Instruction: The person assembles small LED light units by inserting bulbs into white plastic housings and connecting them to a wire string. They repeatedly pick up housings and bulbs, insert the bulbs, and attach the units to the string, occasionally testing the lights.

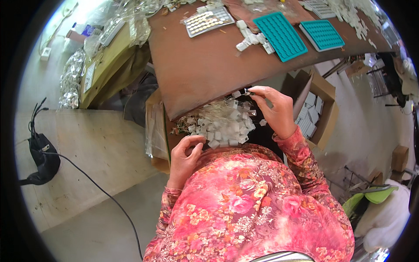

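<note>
A small white component with thin wire leads (245, 92) is pinched between thumb and forefinger of the right hand (275, 111), held at the near edge of the brown bench (196, 70), just above a heap of like white wired components (222, 124) lying in the lap area below the bench edge. The fingers (192, 146) of the left hand (185, 157) are curled at the near side of that heap, touching its lower edge; whether a piece is gripped there cannot be told.

As a judgement, the work is only partly through: the heap is still large, and one piece at a time is being drawn from it. On the bench, a grey tray (208, 20) is seen filled with rows of small round parts, while two teal grid trays (280, 36) appear empty, with loose white pieces (251, 39) scattered beside them and more at the far right. An open cardboard box (321, 107) holding white blocks is set to the right, below the bench. Much sorting appears to be left.
</note>
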`<state>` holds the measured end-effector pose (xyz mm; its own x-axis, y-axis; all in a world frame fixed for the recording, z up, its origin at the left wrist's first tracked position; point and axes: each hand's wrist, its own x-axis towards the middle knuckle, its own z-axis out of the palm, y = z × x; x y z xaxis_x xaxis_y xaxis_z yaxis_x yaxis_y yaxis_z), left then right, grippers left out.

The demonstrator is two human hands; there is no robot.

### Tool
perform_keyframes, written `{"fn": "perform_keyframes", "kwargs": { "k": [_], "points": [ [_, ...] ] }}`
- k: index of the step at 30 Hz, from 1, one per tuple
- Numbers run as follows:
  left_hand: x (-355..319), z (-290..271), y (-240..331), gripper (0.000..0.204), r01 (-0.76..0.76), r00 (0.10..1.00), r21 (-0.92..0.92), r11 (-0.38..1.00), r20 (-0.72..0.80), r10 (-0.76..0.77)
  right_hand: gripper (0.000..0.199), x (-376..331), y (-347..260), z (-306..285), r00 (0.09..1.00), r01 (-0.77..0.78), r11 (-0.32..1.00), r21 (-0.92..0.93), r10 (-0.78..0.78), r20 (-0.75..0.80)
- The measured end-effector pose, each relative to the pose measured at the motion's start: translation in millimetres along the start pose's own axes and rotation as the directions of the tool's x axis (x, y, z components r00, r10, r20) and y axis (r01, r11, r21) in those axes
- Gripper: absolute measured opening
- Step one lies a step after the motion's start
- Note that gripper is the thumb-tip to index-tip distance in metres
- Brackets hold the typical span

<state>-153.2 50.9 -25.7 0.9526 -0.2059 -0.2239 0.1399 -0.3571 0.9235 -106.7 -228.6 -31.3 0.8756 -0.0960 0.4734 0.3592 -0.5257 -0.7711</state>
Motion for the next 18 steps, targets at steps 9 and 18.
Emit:
{"fn": "perform_keyframes", "kwargs": {
  "k": [9, 18],
  "points": [
    [9.0, -27.2, 27.0, 0.011, -0.105, 0.994, -0.218, 0.970, -0.051, 0.096, 0.013, 62.7, -39.6, 37.9, 0.986, -0.119, 0.837, 0.535, 0.037, 0.162],
    [92.6, -76.9, 51.8, 0.010, -0.354, 0.924, -0.183, 0.917, -0.219, 0.313, 0.023, 79.3, -62.2, 78.2, 0.901, -0.431, 0.490, 0.758, 0.194, 0.387]
  ]
}}
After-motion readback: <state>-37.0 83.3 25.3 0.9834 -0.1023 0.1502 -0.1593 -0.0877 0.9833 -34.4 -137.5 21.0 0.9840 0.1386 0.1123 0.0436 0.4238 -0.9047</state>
